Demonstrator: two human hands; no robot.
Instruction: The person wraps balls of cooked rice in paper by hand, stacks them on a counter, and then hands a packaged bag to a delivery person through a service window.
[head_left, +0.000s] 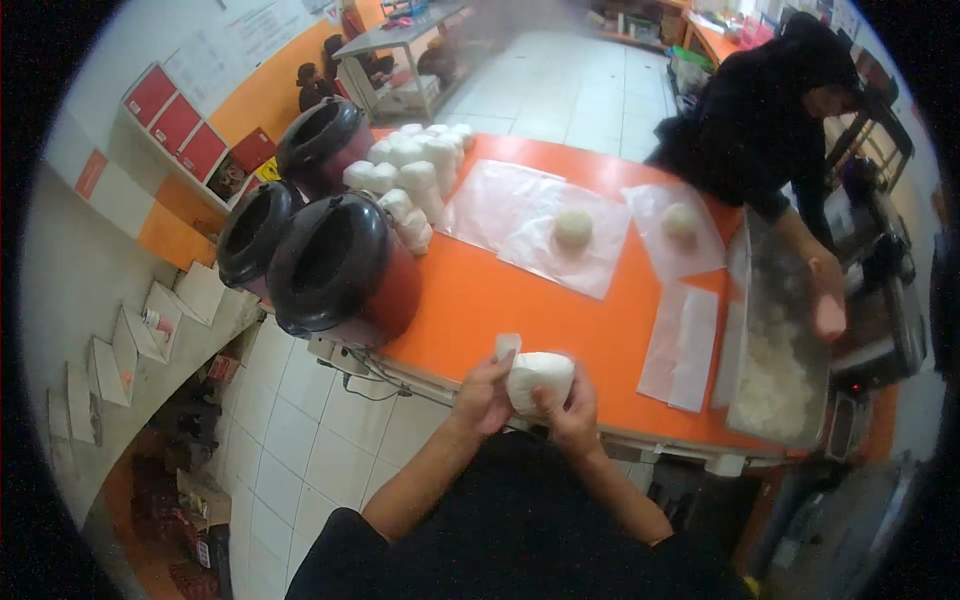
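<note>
Between both hands, just above the near edge of the orange table (480, 307), is a white paper-wrapped parcel (541, 375). My left hand (484, 397) grips its left side, where a paper flap (508, 344) sticks up past the fingers. My right hand (576, 416) clasps the right side, thumb across the front. Beyond them, a pale rounded mound, likely rice (573, 229), sits on white paper sheets (517, 210). A second mound (680, 221) rests on another sheet (645, 206) to its right. The parcel's contents are hidden.
Several white wrapped parcels (405, 161) are piled at the far left, beside red pots with black lids (337, 262). Folded papers (679, 345) lie right of centre. A co-worker (757, 127) reaches over a metal tray of white food (776, 382). Cables (375, 379) hang at the table's edge.
</note>
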